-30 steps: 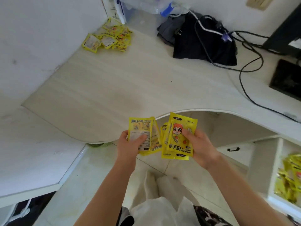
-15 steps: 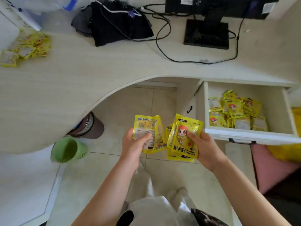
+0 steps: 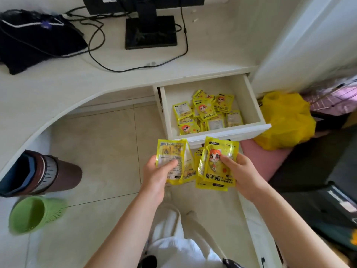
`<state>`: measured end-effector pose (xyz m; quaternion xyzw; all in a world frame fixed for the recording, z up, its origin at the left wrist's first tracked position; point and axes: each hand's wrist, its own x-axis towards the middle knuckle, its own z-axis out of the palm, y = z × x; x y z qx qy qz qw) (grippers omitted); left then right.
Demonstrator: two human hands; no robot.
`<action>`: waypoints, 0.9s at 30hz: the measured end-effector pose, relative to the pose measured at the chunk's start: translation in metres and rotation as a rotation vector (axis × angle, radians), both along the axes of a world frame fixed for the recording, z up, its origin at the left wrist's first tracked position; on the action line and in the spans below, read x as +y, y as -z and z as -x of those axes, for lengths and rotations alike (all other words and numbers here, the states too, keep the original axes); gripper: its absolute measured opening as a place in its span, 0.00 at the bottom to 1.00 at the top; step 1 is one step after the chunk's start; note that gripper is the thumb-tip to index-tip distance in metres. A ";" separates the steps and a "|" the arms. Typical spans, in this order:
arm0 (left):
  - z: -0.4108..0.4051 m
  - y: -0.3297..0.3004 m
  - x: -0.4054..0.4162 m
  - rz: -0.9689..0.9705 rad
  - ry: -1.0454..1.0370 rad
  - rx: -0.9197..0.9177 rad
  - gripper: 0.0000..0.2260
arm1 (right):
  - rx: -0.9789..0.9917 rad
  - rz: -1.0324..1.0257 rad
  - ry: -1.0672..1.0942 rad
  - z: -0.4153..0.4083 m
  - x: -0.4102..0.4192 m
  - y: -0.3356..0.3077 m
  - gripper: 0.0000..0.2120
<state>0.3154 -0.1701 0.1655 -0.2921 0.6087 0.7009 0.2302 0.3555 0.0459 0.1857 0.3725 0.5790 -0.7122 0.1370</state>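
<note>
Now we hold two bundles of packets just in front of the drawer (image 3: 228,133), which stands open under the desk (image 3: 58,88). Our left hand (image 3: 156,176) grasps the left bundle (image 3: 173,149), with the thumb on top of it. Our right hand (image 3: 241,175) grasps the right bundle (image 3: 214,177), thumb on the cartoon face. Both bundles are just beside each other. More packets (image 3: 204,113) lie inside the drawer. To the right of the drawer sits a yellow bag (image 3: 286,120).

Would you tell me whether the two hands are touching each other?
Apart: the head view shows left hand and right hand each gripping yellow packets, with a gap between the hands.
</note>
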 end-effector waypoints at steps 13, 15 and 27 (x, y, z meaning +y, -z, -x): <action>0.144 0.071 0.090 0.050 0.027 -0.079 0.49 | -0.049 -0.043 0.053 0.149 0.110 0.025 0.12; 0.168 0.062 0.110 0.074 0.061 -0.098 0.38 | -0.075 -0.071 0.051 0.177 0.131 0.034 0.12; 0.200 0.097 0.145 0.184 0.045 -0.259 0.25 | -0.113 -0.235 -0.072 0.230 0.174 0.083 0.07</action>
